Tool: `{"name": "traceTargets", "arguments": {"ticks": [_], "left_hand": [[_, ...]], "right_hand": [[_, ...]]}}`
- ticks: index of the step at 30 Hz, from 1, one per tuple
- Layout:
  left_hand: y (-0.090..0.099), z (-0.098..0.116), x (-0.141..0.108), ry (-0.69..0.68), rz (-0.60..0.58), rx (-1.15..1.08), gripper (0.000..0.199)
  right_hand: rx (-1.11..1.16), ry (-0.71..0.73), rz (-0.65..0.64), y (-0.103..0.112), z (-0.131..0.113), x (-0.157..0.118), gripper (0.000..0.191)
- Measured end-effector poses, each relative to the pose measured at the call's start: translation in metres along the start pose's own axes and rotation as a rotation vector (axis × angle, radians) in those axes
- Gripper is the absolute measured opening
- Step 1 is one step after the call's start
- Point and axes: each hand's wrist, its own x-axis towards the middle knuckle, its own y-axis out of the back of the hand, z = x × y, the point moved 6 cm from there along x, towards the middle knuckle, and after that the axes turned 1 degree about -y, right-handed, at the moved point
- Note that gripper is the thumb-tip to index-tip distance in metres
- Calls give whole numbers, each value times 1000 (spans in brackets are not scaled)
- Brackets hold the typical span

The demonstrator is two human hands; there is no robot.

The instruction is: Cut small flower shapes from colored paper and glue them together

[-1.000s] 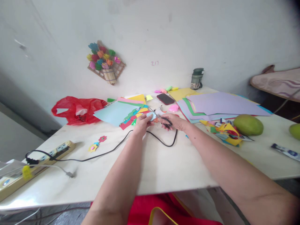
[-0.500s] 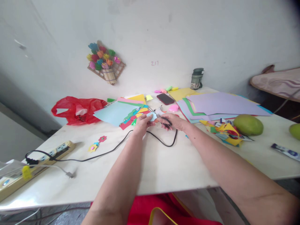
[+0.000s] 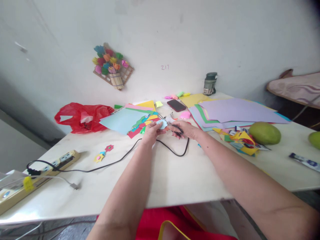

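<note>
- The left arm reached over the front edge of the surface, almost straight, leaning a bit to the right.
- The right arm came in on a long slant from the right part of the front edge.
- The two hands were close together around the middle of the surface, well in from the front edge.
- The left hand had its fingers pinched narrow on a small light blue paper piece, with the thumb on top.
- The right hand had its fingers curled around the black handles of the scissors.
- The blades pointed left and toward the back edge, just beside the blue paper; I could not tell if they touched it.
- A phone lay behind the hands, nearer the back edge.
- A black cord ran from near the left edge, behind the left wrist.
- A big green fruit sat toward the right edge.
</note>
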Motion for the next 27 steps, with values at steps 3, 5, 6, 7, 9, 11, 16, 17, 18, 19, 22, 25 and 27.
{"name": "traceTargets", "arguments": {"ticks": [3,5,6,7,9,11,16,17,18,19,22,25,27], "left_hand": [[1,0,0,-7,6,3,30],[2,0,0,-10,9,3,31],[2,-1,0,-10,10,3,32],[3,-1,0,-11,11,2,32],[3,-1,1,-15,9,-3,33],[4,-1,2,-21,9,-8,34],[5,0,0,-26,27,-4,34],[5,1,0,-24,31,-5,34],[4,1,-1,-20,36,-8,34],[4,2,-2,-14,39,-11,34],[2,3,-2,-4,41,-14,33],[1,3,-2,-9,24,-9,34],[0,4,0,-22,1,-2,35]], "right_hand": [[-11,1,1,0,1,1,23],[-19,0,3,1,2,1,23],[-23,-1,4,1,2,2,23],[-24,-4,6,1,3,2,23],[-23,-9,7,1,3,2,23],[-25,-12,9,1,2,2,24],[-47,-7,2,0,0,0,25],[-51,-10,0,0,0,0,25],[-55,-13,0,0,0,0,25],[-59,-17,0,0,1,0,25],[-65,-21,-1,0,1,1,26],[-70,-24,3,-1,-1,-1,26],[-73,-23,4,-1,-4,-2,26]]}}
